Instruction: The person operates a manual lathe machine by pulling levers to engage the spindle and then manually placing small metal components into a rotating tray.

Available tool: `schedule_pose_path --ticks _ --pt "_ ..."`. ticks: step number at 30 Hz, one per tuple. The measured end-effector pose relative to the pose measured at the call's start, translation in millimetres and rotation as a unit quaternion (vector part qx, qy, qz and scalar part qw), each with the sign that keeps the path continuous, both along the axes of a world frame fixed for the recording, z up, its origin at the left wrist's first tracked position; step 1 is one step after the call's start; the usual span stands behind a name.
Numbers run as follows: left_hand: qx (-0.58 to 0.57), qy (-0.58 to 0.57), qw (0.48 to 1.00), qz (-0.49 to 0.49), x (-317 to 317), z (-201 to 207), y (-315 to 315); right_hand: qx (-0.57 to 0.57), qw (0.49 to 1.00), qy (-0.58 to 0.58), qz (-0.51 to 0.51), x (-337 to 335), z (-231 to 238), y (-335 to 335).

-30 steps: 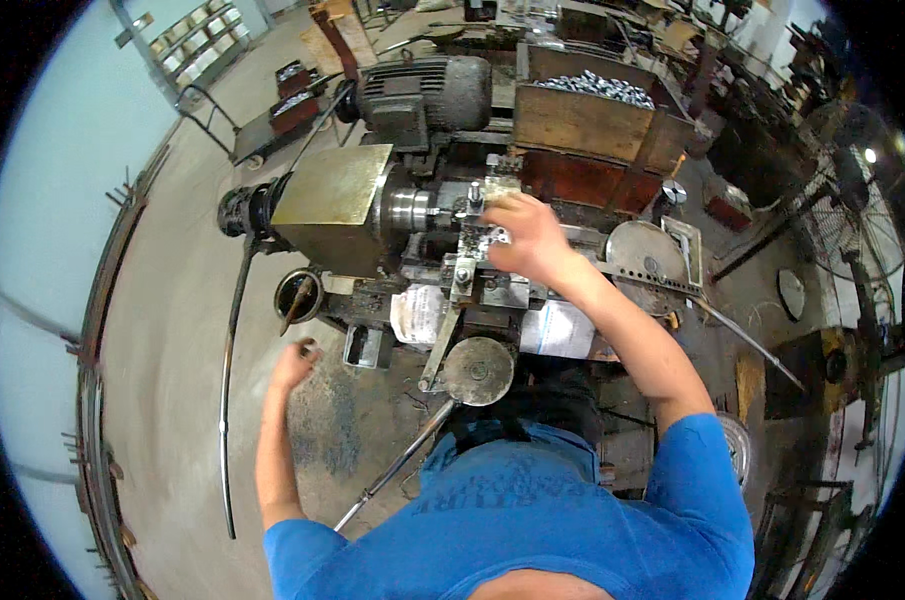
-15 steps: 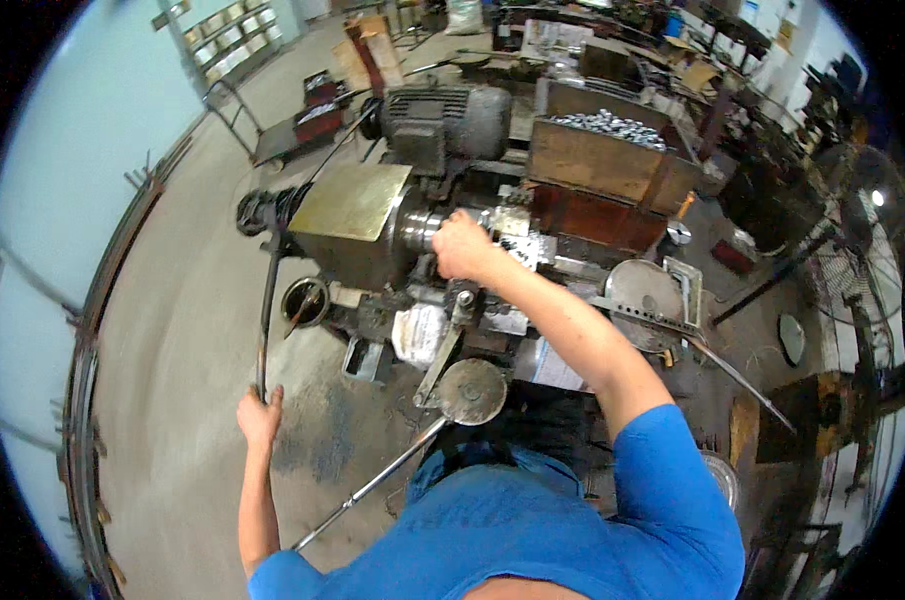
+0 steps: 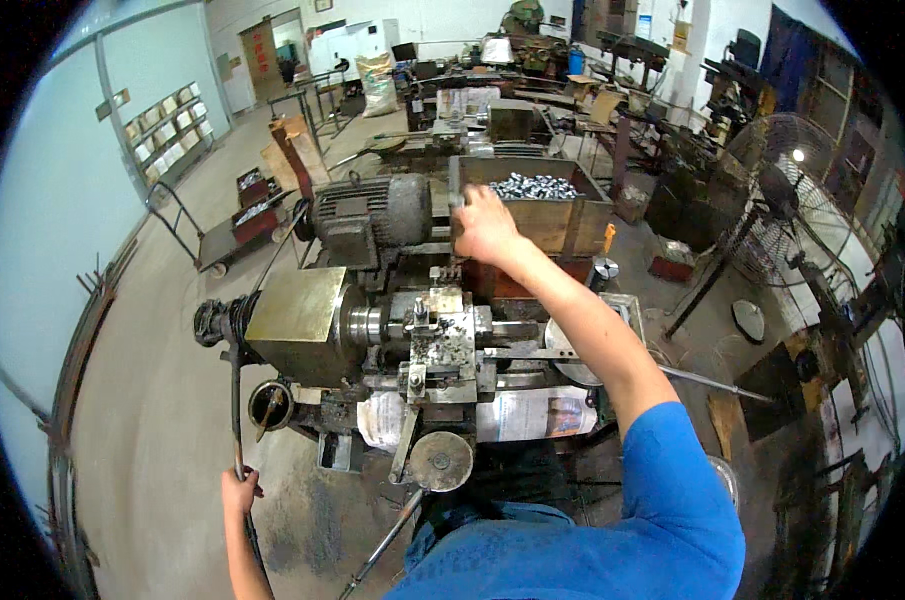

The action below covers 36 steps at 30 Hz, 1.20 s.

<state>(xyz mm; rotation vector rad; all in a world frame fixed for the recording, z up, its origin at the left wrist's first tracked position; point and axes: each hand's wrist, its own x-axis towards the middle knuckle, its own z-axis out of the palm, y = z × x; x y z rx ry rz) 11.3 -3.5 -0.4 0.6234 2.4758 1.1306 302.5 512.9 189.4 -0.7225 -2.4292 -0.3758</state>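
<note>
Low on the left, my left hand (image 3: 240, 491) is wrapped round a long dark lever rod (image 3: 236, 410), which hangs from the left end of a small lathe. My right hand (image 3: 486, 228) is raised in front of the left end of a wooden box (image 3: 547, 220) heaped with small shiny metal parts (image 3: 532, 186). Its fingers are curled together, and whatever they may hold is too small or blurred to name. Below it lie the lathe's bright round spindle nose (image 3: 366, 325), with no hand at it, and the chip-covered tool slide (image 3: 444, 340).
A grey motor (image 3: 372, 212) stands behind the brass-coloured headstock cover (image 3: 297, 305). A round disc (image 3: 441, 460) on a crank sits close to my body. On the right stands a large fan (image 3: 777, 195). A hand cart (image 3: 217, 245) with red boxes is at the far left.
My right hand has left the spindle and moved away from me and slightly right, to the box of metal parts. My left hand stays on the rod. The view has tilted up.
</note>
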Motion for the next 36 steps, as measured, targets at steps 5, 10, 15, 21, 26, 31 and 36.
schedule_pose_path --ticks 5,10,15,21,26,31,36 --pt "0.053 0.009 0.998 -0.021 -4.0 0.8 1.0 -0.051 0.982 0.160 0.090 35.1 6.8 -38.1" --pt "0.046 -0.107 0.991 0.070 37.4 34.1 -0.5 -0.211 0.937 0.240 0.142 117.4 -114.4 -118.1" --pt "0.055 -0.143 0.987 0.043 96.9 56.7 21.0 -0.395 0.889 0.187 -0.138 279.3 -239.6 -195.7" --pt "0.080 -0.143 0.985 0.046 138.7 78.7 37.5 -0.480 0.626 -0.030 -0.615 480.3 -302.2 -270.4" --pt "0.100 -0.144 0.983 0.061 152.2 84.9 38.8 -0.456 0.505 -0.029 -0.732 580.5 -332.0 -293.3" --pt "0.103 -0.139 0.982 0.078 102.0 60.3 29.9 -0.463 0.519 -0.069 -0.715 599.1 -345.1 -283.6" --pt "0.111 -0.165 0.971 0.130 -6.4 -11.5 -15.2 -0.471 0.587 -0.100 -0.651 573.1 -332.7 -258.0"
